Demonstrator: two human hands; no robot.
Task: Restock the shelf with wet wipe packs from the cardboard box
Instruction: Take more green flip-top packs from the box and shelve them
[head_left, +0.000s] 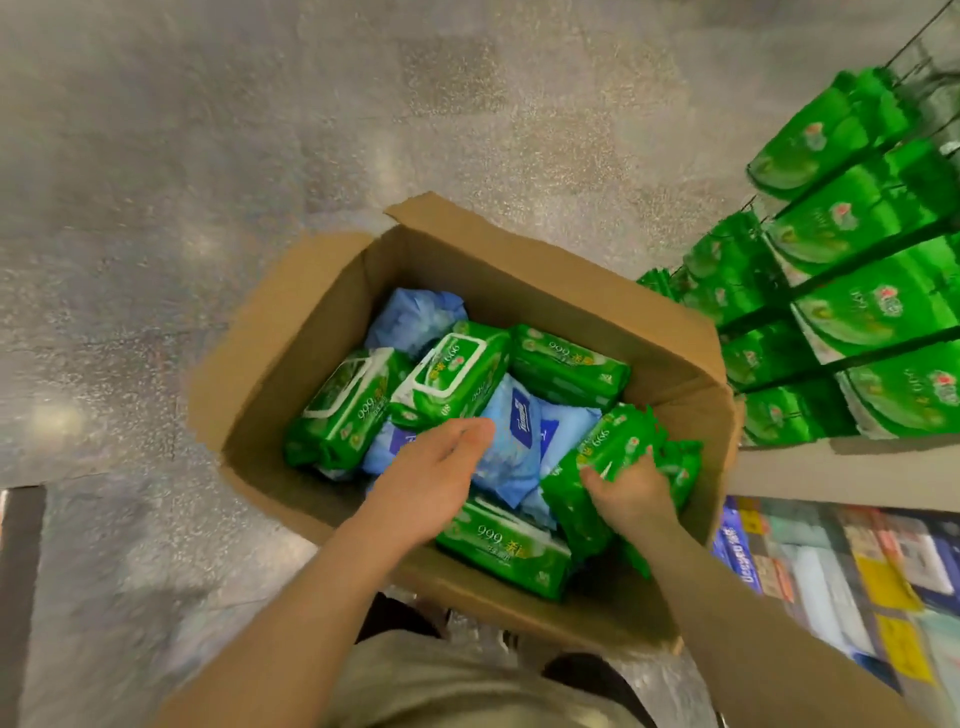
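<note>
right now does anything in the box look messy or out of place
Yes. In the cardboard box, green packs lie tumbled at odd angles, mixed with blue packs, while the shelf shows only green. The right hand grips one green pack.

A grey speckled floor (218, 156) fills the left and top of the frame — glossy, with soft light patches. A dark strip (18, 587) runs along the lower left edge.

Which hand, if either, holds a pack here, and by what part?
The right hand grips a green wet wipe pack near its middle, inside the cardboard box. The left hand is open over the packs, holding nothing.
</note>
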